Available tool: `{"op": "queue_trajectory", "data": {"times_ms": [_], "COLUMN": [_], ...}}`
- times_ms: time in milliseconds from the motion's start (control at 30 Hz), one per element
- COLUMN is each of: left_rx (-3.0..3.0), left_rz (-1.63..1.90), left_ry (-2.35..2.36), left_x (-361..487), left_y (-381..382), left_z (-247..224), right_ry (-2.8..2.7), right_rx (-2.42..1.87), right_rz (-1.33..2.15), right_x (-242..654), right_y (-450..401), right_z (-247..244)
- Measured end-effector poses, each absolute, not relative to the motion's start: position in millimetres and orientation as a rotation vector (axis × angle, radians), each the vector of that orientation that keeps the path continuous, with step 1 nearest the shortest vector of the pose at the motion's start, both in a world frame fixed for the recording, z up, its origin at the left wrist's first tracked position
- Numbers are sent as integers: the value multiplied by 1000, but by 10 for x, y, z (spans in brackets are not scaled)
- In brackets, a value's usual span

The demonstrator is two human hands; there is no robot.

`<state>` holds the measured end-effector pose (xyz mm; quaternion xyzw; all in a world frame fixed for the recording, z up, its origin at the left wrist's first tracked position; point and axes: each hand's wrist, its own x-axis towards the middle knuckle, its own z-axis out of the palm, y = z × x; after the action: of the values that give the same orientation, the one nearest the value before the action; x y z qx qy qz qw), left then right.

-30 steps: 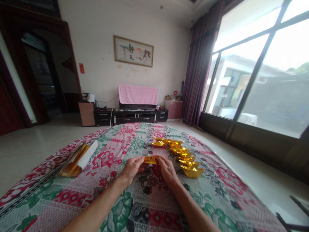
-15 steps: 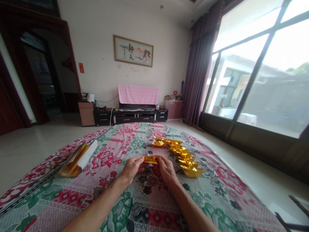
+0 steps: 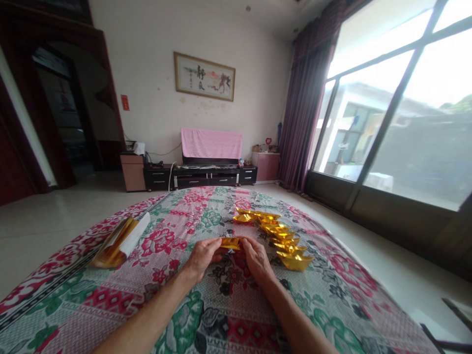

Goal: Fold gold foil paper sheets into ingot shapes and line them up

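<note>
A small folded strip of gold foil paper [image 3: 231, 243] is stretched between my two hands, just above the patterned tablecloth [image 3: 206, 305]. My left hand [image 3: 202, 256] pinches its left end between thumb and fingers. The right end is gripped by my right hand [image 3: 255, 255], whose fingertips are partly hidden behind the thumb. To the right of my hands, several folded gold paper ingots [image 3: 295, 259] stand in a slanting row that runs back toward the far side. On the left lies an open packet of gold paper sheets [image 3: 116, 243] with a white sheet along one side.
Past the far edge of the round table stands a low black cabinet [image 3: 206, 181], with a pink cloth [image 3: 211, 142] draped over a screen on it. Large windows [image 3: 391, 123] and a purple curtain [image 3: 304, 113] flank the right side. A doorway [image 3: 70, 113] opens at left.
Both hands keep their hold on the gold paper strip, nearly in the same place. The strip's front face appears slightly more turned to view. The ingots and the packet stay put.
</note>
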<state>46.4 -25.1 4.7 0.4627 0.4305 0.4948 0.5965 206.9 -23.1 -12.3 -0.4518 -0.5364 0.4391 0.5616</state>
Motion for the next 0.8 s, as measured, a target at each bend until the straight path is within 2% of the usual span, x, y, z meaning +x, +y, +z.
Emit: {"op": "queue_trajectory", "data": {"times_ms": [800], "left_rx": [1112], "left_rz": [1134], "left_ry": [994], "left_x": [469], "left_y": [-279], "left_z": [65], "right_ry": [-1352], "right_rx": [-1109], "right_rz": [920], "right_x": [2096], "right_y": [-239], "right_z": [-138]}}
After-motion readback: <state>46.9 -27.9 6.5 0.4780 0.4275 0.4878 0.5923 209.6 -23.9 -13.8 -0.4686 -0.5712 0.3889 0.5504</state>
